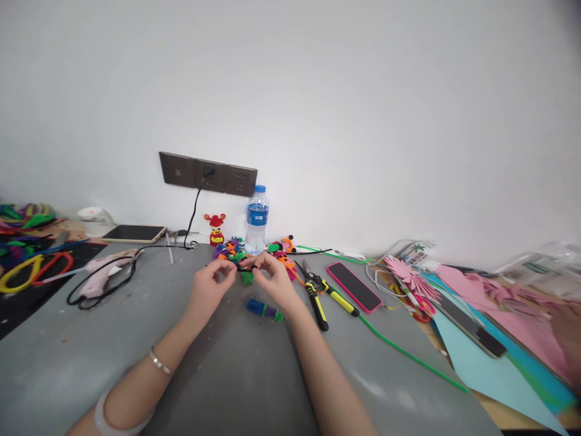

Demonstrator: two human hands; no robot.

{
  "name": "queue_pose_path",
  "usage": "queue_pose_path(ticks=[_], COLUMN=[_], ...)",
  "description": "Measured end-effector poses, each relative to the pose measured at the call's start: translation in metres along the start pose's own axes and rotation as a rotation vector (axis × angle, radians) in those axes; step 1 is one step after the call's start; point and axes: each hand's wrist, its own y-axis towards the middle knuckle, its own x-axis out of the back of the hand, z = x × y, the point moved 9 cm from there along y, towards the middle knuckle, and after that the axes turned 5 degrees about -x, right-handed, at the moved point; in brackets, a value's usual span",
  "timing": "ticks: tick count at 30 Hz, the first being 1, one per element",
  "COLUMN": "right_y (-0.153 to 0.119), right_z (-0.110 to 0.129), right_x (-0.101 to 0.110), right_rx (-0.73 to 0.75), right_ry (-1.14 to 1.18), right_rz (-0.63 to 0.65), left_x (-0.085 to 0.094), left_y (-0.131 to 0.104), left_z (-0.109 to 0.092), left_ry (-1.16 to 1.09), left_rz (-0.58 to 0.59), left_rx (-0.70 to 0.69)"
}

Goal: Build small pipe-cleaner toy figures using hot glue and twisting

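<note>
My left hand (209, 292) and my right hand (278, 283) are raised over the middle of the grey table, fingertips pinched and close together. Between them runs a short black pipe cleaner (246, 269), one end in each pinch. Just below lies a blue and purple pipe-cleaner bundle (264, 309) with green tips. Behind my fingers sit colourful pipe-cleaner figures (229, 247), partly hidden by the hands. A small red and yellow figure (216, 230) stands upright at the wall.
A water bottle (257, 221) stands against the wall. Right of my hands are yellow-handled pliers (318, 290), a pink-cased phone (354, 286) and a green pipe cleaner (408, 352). Left lies a pink glue gun (97, 278) with its cord. Another person's hand (566, 333) is at the right edge.
</note>
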Motion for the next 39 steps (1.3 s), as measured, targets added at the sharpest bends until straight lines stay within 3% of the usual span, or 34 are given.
queue_pose_path(ticks=[11,25,39], right_y=[0.001,-0.003,0.0], right_z=[-0.005,0.014,0.0], right_x=[0.003,-0.006,0.003], right_rx=[-0.036,0.068,0.053], right_ry=[0.059,-0.193,-0.204], right_rz=[-0.018,-0.011,-0.082], left_x=[-0.005,0.002,-0.008], left_y=[-0.001,0.001,-0.002], left_z=[0.002,-0.006,-0.003], left_ry=[-0.056,0.118,0.064], left_rz=[0.02,-0.03,0.058], left_rx=[0.041,-0.09,-0.044])
